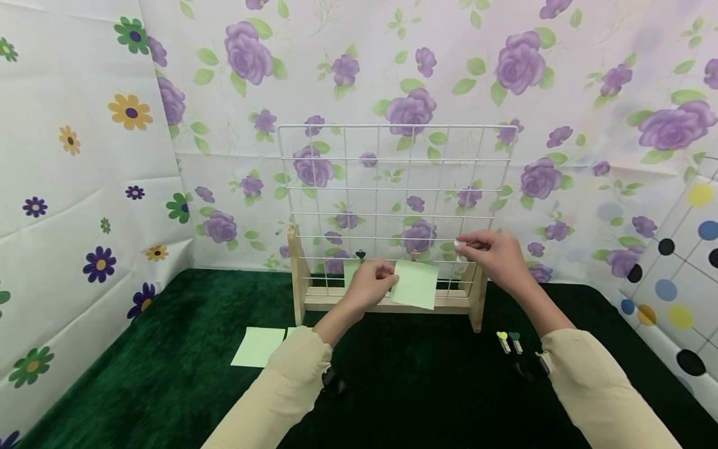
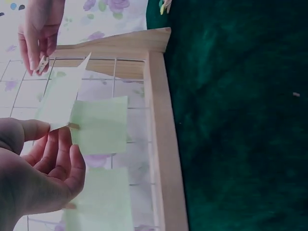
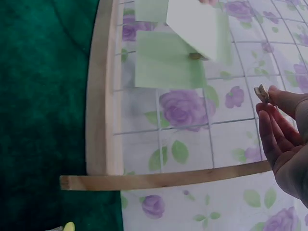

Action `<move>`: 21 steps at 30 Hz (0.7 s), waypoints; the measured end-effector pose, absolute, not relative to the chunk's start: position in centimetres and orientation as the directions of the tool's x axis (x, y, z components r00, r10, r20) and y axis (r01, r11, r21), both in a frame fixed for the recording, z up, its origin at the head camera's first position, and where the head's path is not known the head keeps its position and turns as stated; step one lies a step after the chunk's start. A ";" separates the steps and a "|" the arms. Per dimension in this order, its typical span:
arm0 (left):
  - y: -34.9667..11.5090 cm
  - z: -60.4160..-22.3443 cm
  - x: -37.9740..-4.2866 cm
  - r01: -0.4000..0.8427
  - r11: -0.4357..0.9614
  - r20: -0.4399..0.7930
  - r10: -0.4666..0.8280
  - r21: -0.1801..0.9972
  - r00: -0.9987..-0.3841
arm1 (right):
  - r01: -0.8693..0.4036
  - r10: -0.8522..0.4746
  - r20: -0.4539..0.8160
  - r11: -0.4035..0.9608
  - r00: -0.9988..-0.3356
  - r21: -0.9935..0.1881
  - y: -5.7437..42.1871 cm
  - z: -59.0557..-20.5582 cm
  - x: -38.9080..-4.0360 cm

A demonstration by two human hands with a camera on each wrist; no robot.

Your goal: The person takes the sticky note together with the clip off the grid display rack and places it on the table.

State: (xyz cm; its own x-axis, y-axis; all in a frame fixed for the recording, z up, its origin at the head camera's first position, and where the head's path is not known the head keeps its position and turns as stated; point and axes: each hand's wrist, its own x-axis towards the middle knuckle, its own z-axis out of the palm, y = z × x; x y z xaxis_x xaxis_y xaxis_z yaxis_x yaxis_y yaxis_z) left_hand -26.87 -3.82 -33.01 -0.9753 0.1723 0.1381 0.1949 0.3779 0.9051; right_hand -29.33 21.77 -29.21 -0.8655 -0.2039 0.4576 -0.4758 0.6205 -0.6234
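Note:
With thumb and fingers, my left hand pinches a pale green paper note by its edge. The note stands out in front of the white wire grid. On the right, my right hand pinches a small wooden clothespin close to the grid's right side. Two more green notes hang low on the grid: one note partly behind the held sheet, another note beside it. Small clothespins hold them, one topped with a dark heart.
A wooden stand carries the grid on a dark green cloth. Loose green notes lie at the left, partly under the left sleeve. Two clothespins with yellow and green hearts lie near the right forearm. Flowered fabric hangs behind.

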 end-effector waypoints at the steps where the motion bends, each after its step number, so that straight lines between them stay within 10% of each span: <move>1: -4.1 -33.3 -26.7 0.186 0.370 0.127 0.176 0.910 -0.976 | -0.475 -0.205 0.456 0.620 -0.866 -0.624 21.9 -29.4 -29.3; 21: -8.6 -37.6 -24.7 0.075 0.351 0.007 0.191 0.933 -0.981 | -0.396 -0.193 0.371 0.685 -0.908 -0.612 25.4 -33.4 -28.0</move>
